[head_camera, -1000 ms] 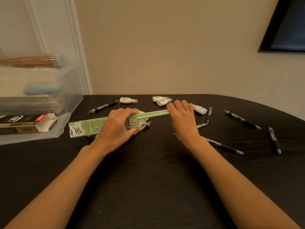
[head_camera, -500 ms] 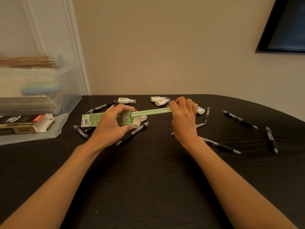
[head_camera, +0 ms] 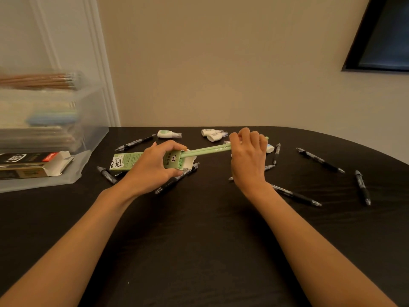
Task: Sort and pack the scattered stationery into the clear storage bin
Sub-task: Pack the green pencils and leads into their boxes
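While wrapping the left hand (head_camera: pixel 152 167) around the green pencil box (head_camera: pixel 126 161) near its open end, pinching two green pencils (head_camera: pixel 208 150) in the curled fingers of the right hand (head_camera: pixel 247 156), just right of the box, with their near ends already inside its mouth. Ideally aiming them straight along the box, sliding slowly and holding it level (otherwise risking a snag on the open flap (head_camera: pixel 190 161)). Leaving black pens (head_camera: pixel 319 160) scattered right of the box, with the clear storage bin (head_camera: pixel 93 134) left of it.
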The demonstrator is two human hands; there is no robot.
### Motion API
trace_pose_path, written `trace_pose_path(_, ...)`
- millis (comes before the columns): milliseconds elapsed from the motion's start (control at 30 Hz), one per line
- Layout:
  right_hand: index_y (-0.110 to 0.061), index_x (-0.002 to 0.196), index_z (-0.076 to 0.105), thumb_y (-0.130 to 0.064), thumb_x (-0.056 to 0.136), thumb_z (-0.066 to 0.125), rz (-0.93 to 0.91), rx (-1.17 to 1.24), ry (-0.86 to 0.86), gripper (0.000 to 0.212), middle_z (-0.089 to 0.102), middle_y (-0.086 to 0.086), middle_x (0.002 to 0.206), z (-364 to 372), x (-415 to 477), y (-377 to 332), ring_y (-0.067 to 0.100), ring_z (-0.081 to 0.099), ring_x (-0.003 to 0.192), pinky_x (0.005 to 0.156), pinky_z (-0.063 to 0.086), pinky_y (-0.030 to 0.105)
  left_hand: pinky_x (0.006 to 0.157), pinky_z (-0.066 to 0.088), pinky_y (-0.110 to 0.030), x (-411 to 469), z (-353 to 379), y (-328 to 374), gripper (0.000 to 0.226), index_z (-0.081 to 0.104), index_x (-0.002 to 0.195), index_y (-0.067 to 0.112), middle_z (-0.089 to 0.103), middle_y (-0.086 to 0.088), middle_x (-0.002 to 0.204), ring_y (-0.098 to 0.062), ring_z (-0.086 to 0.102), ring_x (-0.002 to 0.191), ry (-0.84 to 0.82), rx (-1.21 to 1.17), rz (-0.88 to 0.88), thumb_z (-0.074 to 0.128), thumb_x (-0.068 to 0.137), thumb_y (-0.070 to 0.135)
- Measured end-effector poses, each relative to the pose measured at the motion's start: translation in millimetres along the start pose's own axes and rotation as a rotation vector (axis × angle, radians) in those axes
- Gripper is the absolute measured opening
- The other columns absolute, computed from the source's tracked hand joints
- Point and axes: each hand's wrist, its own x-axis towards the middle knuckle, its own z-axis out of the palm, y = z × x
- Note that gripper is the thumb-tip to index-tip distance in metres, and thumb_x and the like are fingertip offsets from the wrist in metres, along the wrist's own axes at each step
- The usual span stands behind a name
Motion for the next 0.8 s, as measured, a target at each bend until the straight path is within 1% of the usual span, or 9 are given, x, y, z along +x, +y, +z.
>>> trace_pose_path(100,-0.005,0.080,0.062,0.010,0.053,0.069,-0.032,0.001,0.037,0.032,0.058,0.011,0.080,-1.6,-0.4,-2.0,0.023,0.040,0.076,0.073,0.026,0.031,0.099,0.038,-0.035,1.0,0.9,-0.9,0.048,0.054,0.117,0.028,0.051,0.012,0.109,-0.013,0.047,0.109,-0.010,0.020,-0.023,0.074,0.076,0.011)
trace_pose_path(233,-0.006,0.090,0.046,0.007,0.058,0.041,-0.175,-0.018,0.070,0.034,0.061,0.011,0.084,-5.5,-4.4,-22.7,0.022,0.033,0.080,0.074,0.026,0.031,0.089,0.038,-0.028,3.0,7.2,-2.3,0.053,0.052,0.125,0.027,0.054,0.000,0.122,-0.013,0.046,0.109,-0.033,0.048,-0.065,0.074,0.077,0.018)
trace_pose_path(300,-0.005,0.096,0.045,0.001,0.059,0.050,-0.217,-0.014,0.039,0.038,0.062,0.008,0.086,-5.0,-6.5,-36.0,0.021,0.037,0.083,0.075,0.028,0.031,0.090,0.037,-0.027,4.0,10.7,-1.0,0.055,0.051,0.128,0.026,0.054,-0.002,0.124,-0.015,0.046,0.112,-0.034,0.075,-0.066,0.073,0.078,0.020)
trace_pose_path(400,-0.003,0.108,0.053,-0.001,0.046,0.072,-0.178,0.075,-0.054,0.066,0.061,0.009,0.090,-4.7,-4.4,-43.8,0.023,0.054,0.081,0.077,0.042,0.032,0.092,0.037,-0.029,3.6,11.8,-0.8,0.057,0.048,0.131,0.024,0.052,-0.003,0.126,-0.017,0.045,0.116,-0.025,0.096,-0.074,0.072,0.079,0.022)
trace_pose_path(500,0.000,0.112,0.050,0.011,0.054,0.064,0.020,0.191,-0.119,0.061,0.059,0.016,0.099,-9.0,-0.4,-37.1,0.029,0.052,0.092,0.089,0.042,0.038,0.089,0.037,-0.027,2.3,11.6,-0.6,0.059,0.047,0.133,0.024,0.052,-0.002,0.122,-0.016,0.045,0.113,-0.028,0.107,-0.078,0.073,0.079,0.022)
trace_pose_path(567,-0.001,0.120,0.048,0.010,0.073,0.056,0.241,0.340,-0.337,0.048,0.051,0.018,0.117,-15.4,2.6,-29.9,0.030,0.049,0.105,0.095,0.037,0.036,0.086,0.036,-0.024,2.5,13.7,-0.1,0.059,0.048,0.132,0.024,0.052,-0.001,0.120,-0.012,0.044,0.107,-0.012,0.115,-0.066,0.073,0.079,0.022)
trace_pose_path(633,-0.005,0.126,0.042,0.006,0.085,0.047,0.423,0.577,-0.560,0.043,0.043,0.013,0.127,-22.3,1.9,-26.9,0.024,0.048,0.108,0.087,0.037,0.027,0.083,0.032,-0.021,3.4,17.5,0.9,0.057,0.049,0.131,0.023,0.053,0.000,0.118,-0.007,0.041,0.099,0.005,0.126,-0.053,0.072,0.080,0.021)
trace_pose_path(733,-0.008,0.134,0.035,0.018,0.080,0.035,0.492,0.974,-0.674,0.061,0.045,0.011,0.133,-30.0,4.6,-33.6,0.021,0.043,0.125,0.098,0.035,0.023,0.080,0.029,-0.018,5.6,24.2,2.4,0.055,0.051,0.130,0.022,0.055,-0.001,0.115,-0.005,0.039,0.095,0.035,0.142,-0.041,0.072,0.080,0.019)
trace_pose_path(800,-0.011,0.142,0.028,0.026,0.073,0.028,0.593,1.223,-0.731,0.078,0.037,0.008,0.145,-33.0,11.1,-37.2,0.017,0.033,0.136,0.108,0.030,0.023,0.080,0.029,-0.017,8.3,26.8,3.2,0.055,0.051,0.130,0.021,0.055,-0.002,0.116,-0.006,0.041,0.096,0.066,0.137,-0.043,0.072,0.079,0.018)
